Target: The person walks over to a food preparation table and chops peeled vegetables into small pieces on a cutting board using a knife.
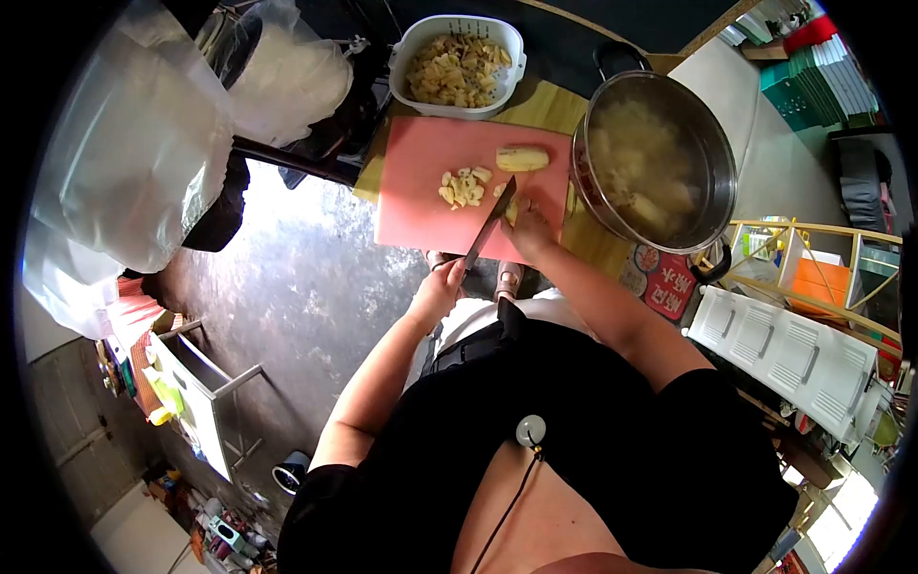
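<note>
My left hand [440,292] is closed round the handle of a knife [489,226], whose blade slants up to the right over the pink cutting board [411,143]. My right hand [532,232] grips a pale yellow vegetable piece [513,208] just right of the blade; the fingers partly cover it. A pile of cut pale chunks [464,188] lies left of the knife tip. Above it to the right is a larger peeled, oblong vegetable piece [522,159]. Its exact kind I cannot make out.
A white basket [514,81] with cut pieces stands behind the board. At right, a large metal pot [579,163] holds cloudy liquid and pale pieces. The wooden table [368,177] has its edge at left. Plastic bags [134,143] hang left; a white-topped stand [191,407] is lower left.
</note>
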The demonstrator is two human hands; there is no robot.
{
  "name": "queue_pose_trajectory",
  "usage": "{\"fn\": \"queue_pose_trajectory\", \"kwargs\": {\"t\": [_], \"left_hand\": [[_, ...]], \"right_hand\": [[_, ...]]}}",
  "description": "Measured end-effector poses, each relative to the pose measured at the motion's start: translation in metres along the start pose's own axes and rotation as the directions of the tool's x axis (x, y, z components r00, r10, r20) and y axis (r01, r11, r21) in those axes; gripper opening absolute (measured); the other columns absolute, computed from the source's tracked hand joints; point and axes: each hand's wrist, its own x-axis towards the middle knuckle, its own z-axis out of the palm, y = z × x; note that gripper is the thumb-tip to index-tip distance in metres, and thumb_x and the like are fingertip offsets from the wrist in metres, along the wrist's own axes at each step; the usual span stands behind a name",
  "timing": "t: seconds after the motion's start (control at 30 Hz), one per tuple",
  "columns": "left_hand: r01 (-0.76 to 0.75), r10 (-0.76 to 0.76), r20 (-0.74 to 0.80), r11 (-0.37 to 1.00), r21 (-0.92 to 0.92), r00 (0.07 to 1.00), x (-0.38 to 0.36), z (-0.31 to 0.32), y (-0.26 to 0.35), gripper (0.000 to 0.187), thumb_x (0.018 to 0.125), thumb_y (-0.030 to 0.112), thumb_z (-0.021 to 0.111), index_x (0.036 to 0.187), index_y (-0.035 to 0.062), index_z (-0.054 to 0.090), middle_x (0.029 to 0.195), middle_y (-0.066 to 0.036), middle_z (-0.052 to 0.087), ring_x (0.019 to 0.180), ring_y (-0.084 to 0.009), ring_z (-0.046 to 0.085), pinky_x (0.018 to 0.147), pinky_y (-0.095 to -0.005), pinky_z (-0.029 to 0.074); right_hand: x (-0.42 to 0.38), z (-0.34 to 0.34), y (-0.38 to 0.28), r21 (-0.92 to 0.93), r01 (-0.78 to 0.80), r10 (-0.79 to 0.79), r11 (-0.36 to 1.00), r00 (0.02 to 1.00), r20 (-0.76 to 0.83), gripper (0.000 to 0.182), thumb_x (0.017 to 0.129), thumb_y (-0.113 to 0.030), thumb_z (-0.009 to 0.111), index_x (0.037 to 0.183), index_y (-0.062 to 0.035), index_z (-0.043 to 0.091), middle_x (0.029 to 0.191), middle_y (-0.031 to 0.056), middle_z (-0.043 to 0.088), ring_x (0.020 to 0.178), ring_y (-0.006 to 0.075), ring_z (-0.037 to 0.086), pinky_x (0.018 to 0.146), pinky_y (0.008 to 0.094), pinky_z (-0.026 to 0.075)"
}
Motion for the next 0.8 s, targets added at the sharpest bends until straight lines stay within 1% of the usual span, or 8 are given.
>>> {"fn": "queue_pose_trajectory", "kwargs": {"t": [0.07, 0.1, 0.3, 0.4, 0.53, 0.63, 0.7, 0.8], "left_hand": [[-0.025, 0.045, -0.089, 0.977, 0.212, 0.995, -0.010, 0.002, 0.018, 0.042, 0.093, 0.043, 0.037, 0.117, 0.0129, 0.055, 0.090, -0.025, 0.061, 0.089, -0.0416, 0.058, 0.077, -0.0458, 0.046], [-0.081, 0.121, -0.143, 0.962, 0.259, 0.982, -0.009, 0.009, 0.012, 0.042, 0.093, 0.043, 0.037, 0.118, 0.0139, 0.054, 0.090, -0.026, 0.061, 0.088, -0.0421, 0.058, 0.075, -0.0472, 0.046], [-0.118, 0.183, -0.157, 0.928, 0.354, 0.970, -0.009, 0.019, 0.015, 0.042, 0.092, 0.042, 0.037, 0.124, 0.0181, 0.049, 0.086, -0.025, 0.061, 0.084, -0.0420, 0.059, 0.073, -0.0479, 0.047], [-0.167, 0.225, -0.153, 0.933, 0.320, 0.962, -0.007, 0.013, 0.007, 0.042, 0.093, 0.042, 0.037, 0.126, 0.0199, 0.047, 0.084, -0.026, 0.061, 0.081, -0.0423, 0.059, 0.071, -0.0483, 0.047], [-0.162, 0.222, -0.143, 0.925, 0.344, 0.964, -0.007, 0.011, 0.005, 0.041, 0.092, 0.043, 0.037, 0.126, 0.0207, 0.048, 0.083, -0.026, 0.061, 0.079, -0.0421, 0.060, 0.069, -0.0485, 0.047], [-0.142, 0.218, -0.167, 0.915, 0.378, 0.962, -0.006, 0.010, 0.015, 0.041, 0.092, 0.043, 0.037, 0.125, 0.0207, 0.049, 0.084, -0.025, 0.062, 0.079, -0.0417, 0.060, 0.069, -0.0480, 0.047], [-0.127, 0.214, -0.184, 0.910, 0.395, 0.959, -0.006, 0.010, 0.017, 0.041, 0.092, 0.043, 0.038, 0.124, 0.0205, 0.049, 0.086, -0.025, 0.062, 0.081, -0.0414, 0.060, 0.071, -0.0473, 0.047], [-0.114, 0.210, -0.233, 0.924, 0.365, 0.950, -0.004, 0.004, 0.008, 0.040, 0.092, 0.041, 0.039, 0.124, 0.0196, 0.050, 0.089, -0.025, 0.062, 0.086, -0.0409, 0.059, 0.074, -0.0458, 0.047]], "right_hand": [[0.008, 0.029, 0.017, -0.073, 0.081, -0.094, 0.994, 0.974, -0.207, 0.061, 0.082, -0.038, 0.057, 0.120, 0.0034, 0.033, 0.113, 0.0282, 0.048, 0.097, 0.0412, 0.055, 0.083, 0.0466, 0.045], [0.007, 0.033, 0.018, -0.114, 0.113, -0.142, 0.987, 0.942, -0.303, 0.061, 0.082, -0.039, 0.057, 0.118, 0.0038, 0.034, 0.111, 0.0276, 0.050, 0.095, 0.0406, 0.056, 0.082, 0.0458, 0.046], [0.009, 0.012, 0.005, 0.197, -0.217, 0.205, 0.956, 0.976, 0.079, 0.063, 0.084, -0.041, 0.051, 0.121, 0.0069, 0.034, 0.117, 0.0315, 0.045, 0.110, 0.0404, 0.047, 0.092, 0.0442, 0.040], [0.008, 0.007, 0.018, 0.481, -0.002, 0.009, 0.877, 1.000, -0.011, 0.059, 0.083, -0.036, 0.056, 0.119, 0.0053, 0.036, 0.116, 0.0301, 0.046, 0.104, 0.0387, 0.052, 0.091, 0.0462, 0.040], [0.041, 0.065, 0.059, 0.501, 0.027, -0.009, 0.865, 0.999, -0.038, 0.037, 0.082, -0.022, 0.058, 0.108, 0.0007, 0.045, 0.095, 0.0178, 0.057, 0.074, 0.0240, 0.062, 0.057, 0.0353, 0.054], [0.039, 0.046, 0.041, 0.630, -0.180, 0.096, 0.755, 0.982, 0.165, 0.033, 0.084, -0.023, 0.057, 0.106, 0.0004, 0.047, 0.094, 0.0150, 0.058, 0.070, 0.0229, 0.062, 0.051, 0.0347, 0.055], [0.021, 0.002, 0.004, 0.766, -0.457, 0.301, 0.452, 0.887, 0.350, 0.032, 0.085, -0.025, 0.057, 0.105, -0.0009, 0.049, 0.095, 0.0137, 0.058, 0.070, 0.0242, 0.062, 0.048, 0.0357, 0.056], [0.022, -0.001, 0.020, 0.784, -0.393, 0.235, 0.481, 0.919, 0.316, 0.038, 0.084, -0.028, 0.060, 0.109, -0.0013, 0.049, 0.097, 0.0133, 0.057, 0.070, 0.0246, 0.062, 0.050, 0.0353, 0.056]]}}
